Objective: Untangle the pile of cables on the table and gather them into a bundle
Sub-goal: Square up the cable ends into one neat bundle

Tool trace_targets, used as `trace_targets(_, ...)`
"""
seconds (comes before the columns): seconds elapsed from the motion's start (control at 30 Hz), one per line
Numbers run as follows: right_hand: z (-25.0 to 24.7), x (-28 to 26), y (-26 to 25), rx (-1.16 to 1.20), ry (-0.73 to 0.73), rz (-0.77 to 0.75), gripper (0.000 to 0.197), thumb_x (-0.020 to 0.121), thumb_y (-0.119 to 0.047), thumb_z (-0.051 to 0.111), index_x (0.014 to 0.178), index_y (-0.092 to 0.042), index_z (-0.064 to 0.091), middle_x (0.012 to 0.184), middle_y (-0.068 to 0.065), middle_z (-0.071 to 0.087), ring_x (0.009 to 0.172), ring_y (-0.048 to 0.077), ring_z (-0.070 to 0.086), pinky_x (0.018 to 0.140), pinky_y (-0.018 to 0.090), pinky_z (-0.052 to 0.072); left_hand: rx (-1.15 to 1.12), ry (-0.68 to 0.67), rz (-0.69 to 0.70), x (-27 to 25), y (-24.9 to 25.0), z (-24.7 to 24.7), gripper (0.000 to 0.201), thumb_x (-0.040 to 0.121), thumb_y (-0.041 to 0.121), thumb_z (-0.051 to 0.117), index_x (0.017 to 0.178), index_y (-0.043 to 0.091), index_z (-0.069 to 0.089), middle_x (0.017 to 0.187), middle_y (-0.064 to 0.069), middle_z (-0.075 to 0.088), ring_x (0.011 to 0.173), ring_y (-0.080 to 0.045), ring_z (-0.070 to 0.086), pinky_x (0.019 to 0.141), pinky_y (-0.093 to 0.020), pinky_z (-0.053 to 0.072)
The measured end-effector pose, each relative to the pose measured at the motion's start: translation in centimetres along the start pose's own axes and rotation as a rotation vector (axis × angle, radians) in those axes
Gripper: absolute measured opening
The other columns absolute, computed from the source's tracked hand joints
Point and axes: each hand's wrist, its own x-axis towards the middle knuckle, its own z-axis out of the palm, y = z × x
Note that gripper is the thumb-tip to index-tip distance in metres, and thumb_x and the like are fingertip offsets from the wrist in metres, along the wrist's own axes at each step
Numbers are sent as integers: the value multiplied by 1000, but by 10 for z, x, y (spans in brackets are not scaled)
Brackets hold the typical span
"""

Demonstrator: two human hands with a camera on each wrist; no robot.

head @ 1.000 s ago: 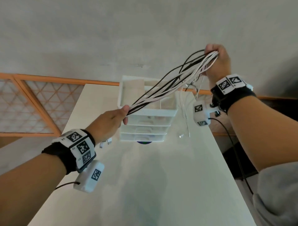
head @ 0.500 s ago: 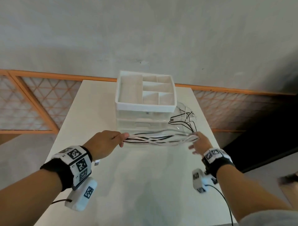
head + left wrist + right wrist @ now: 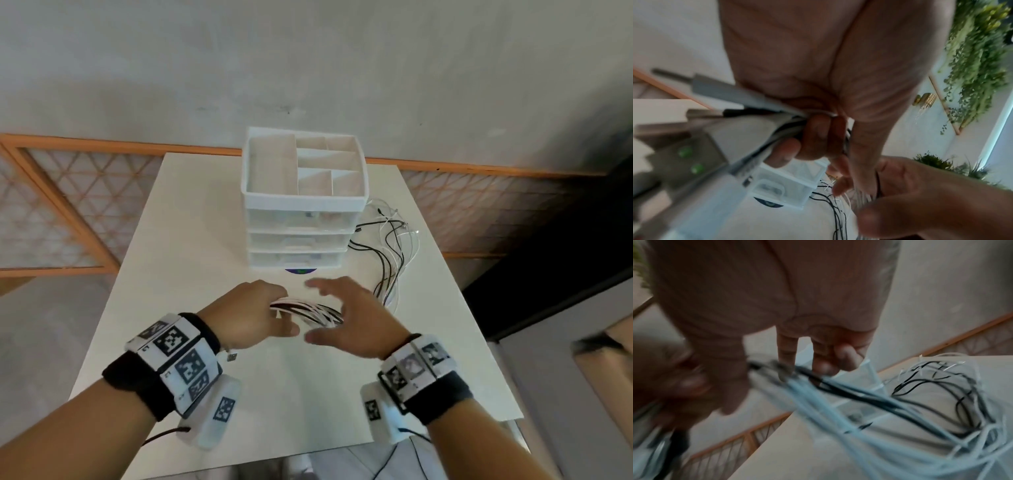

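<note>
Gathering step: left hand (image 3: 250,317) grips one end of the black-and-white cables (image 3: 308,310) above the worktop (image 3: 191,246); right hand (image 3: 349,318), fingers spread, cups the strands. Loose tails trail beside the drawer organiser (image 3: 301,205); drawing them in likely comes next.

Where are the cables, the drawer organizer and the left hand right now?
cables (image 3: 310,310): head view, gathered strands between the hands.
drawer organizer (image 3: 301,202): head view, front rim of its top tray.
left hand (image 3: 248,313): head view, back of the hand gripping the cables.
</note>
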Motion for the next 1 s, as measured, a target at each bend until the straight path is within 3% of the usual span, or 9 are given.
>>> trace_targets(0.07,17,3,-15,-105,64,32,28,77,-45,78,99,-30,71,92,-5,63,85,13,59,80,32,49,6,26,22,-7,-2,1,18,86,35,72,82,19,65,71,5,61,68,-16,57,59,-26,38)
trace_targets(0.17,28,0,-19,-60,129,84,23,83,-39,76,83,-17,75,73,-2,62,75,17,55,70,29,40,13,22,-16,-22,-24,7,27,96,40,59,73,27,53,67,5,57,60,-18,57,53,-25,40)
trace_targets(0.3,47,-10,-29,-317,75,142,28,84,-53,69,94,-28,75,92,-8,66,96,17,53,81,33,41,105,-106,-74,-42,-59,30,26,103,45,38,84,28,41,70,2,53,64,-21,53,64,-33,40)
trace_targets(0.4,71,-11,-50,-545,4,26,33,84,-50,63,114,-37,64,108,-12,66,113,19,50,97,40,37,152,-120,-22,-47,-64,43,22,105,41,35,96,23,44,75,0,53,70,-25,54,68,-34,43)
trace_targets(0.5,90,-8,-66,-215,-81,-21,39,78,-32,60,116,-38,56,89,-6,73,88,22,67,83,40,54,69,-89,33,-48,-61,41,27,104,39,40,114,19,54,90,-2,62,80,-23,60,74,-34,49)
trace_targets(0.67,78,-13,-61,146,62,62,26,82,-11,72,92,-36,73,68,5,71,56,15,59,58,20,47,-133,-56,16,-59,-68,25,17,92,41,63,97,25,61,81,11,61,72,-9,55,63,-25,40)
trace_targets(0.8,67,-20,-57,221,34,35,28,84,-11,73,99,-35,75,82,-1,76,69,16,67,65,21,51,-552,56,-22,-66,-67,36,14,85,37,74,96,29,71,73,9,69,63,-8,61,60,-25,52)
trace_targets(0.9,56,-26,-62,92,-73,-89,44,86,-14,71,125,-33,66,101,-10,77,87,7,71,82,20,55,-544,140,6,-67,-58,43,16,85,32,76,99,27,73,70,14,69,55,2,56,57,-18,47)
trace_targets(1.0,46,-30,-63,184,-121,-187,49,91,-4,64,134,-29,62,117,-10,74,104,8,68,93,24,52,-553,84,-4,-65,-48,33,27,78,28,83,102,24,73,79,9,72,58,1,58,56,-20,47)
